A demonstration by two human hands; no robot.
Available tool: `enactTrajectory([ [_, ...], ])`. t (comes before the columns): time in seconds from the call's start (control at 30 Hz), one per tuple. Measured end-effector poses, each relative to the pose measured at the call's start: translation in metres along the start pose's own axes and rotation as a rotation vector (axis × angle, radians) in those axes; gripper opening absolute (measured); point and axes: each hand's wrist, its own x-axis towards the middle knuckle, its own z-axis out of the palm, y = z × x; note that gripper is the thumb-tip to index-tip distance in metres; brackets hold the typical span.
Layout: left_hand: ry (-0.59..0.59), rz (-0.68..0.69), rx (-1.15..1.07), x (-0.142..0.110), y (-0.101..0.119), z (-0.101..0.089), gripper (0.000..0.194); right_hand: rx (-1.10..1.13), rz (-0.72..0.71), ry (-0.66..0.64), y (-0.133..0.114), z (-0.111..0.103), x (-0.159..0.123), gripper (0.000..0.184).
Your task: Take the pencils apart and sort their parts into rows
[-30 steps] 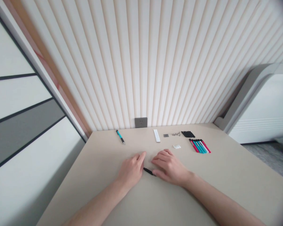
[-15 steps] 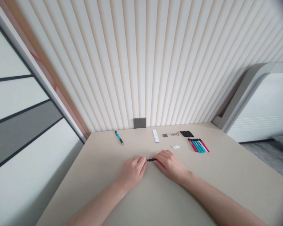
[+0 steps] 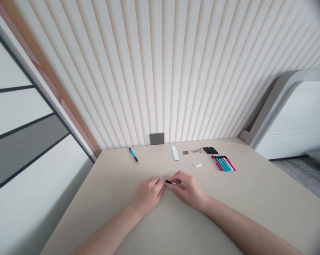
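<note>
At the near middle of the worktop (image 3: 202,219), a short black rod (image 3: 170,182) lies between the two hands. Whether it rests on the surface or is raised slightly cannot be determined. Its long axis runs almost level across the view, and a small pale tip (image 3: 174,183) at one end points toward the right hand (image 3: 187,189). The right grip is together, with thumb and fingers closed on the rod at that tipped end. The left hand (image 3: 147,196) is not clamped: its fingers are loosely curled, their tips just beside the rod's other end. Contact there cannot be confirmed.

Status: one item is in hand. Near the far edge, well apart from the hands, lie a teal pen (image 3: 133,155), white sticks (image 3: 175,153), a dark block (image 3: 185,152), screws (image 3: 196,150), black tubes (image 3: 210,150), a white packet (image 3: 197,165) and a row of pink and teal markers (image 3: 223,163). None is in hand. Any fitting on the rod is too small to assess.
</note>
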Motion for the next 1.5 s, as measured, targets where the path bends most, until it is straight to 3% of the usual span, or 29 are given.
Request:
enactTrajectory([
  [0.2,-0.008,-0.030,-0.041,-0.001,0.000,0.000,0.018,0.027,0.021,0.002,0.003,0.001,0.001,0.019],
  [0.43,0.020,0.048,-0.079,-0.002,-0.002,0.004,0.017,0.058,-0.005,-0.036,0.000,0.002,0.000,0.025],
  [0.6,0.021,0.025,-0.045,-0.002,-0.002,0.003,0.013,-0.072,0.057,0.004,-0.001,0.002,-0.001,0.023],
  [0.73,0.037,0.026,-0.011,-0.002,-0.001,0.003,0.006,-0.208,0.083,0.000,0.000,0.000,0.001,0.037],
  [0.97,0.080,0.072,0.036,-0.003,-0.001,0.007,0.005,-0.251,0.092,-0.052,-0.001,0.000,-0.001,0.035],
  [1.3,0.170,0.142,0.037,-0.005,-0.004,0.011,0.008,-0.296,0.078,-0.071,0.011,0.006,-0.002,0.041],
  [1.5,0.198,0.179,-0.004,-0.007,-0.007,0.012,0.012,-0.314,-0.018,-0.063,0.006,0.000,-0.001,0.037],
])
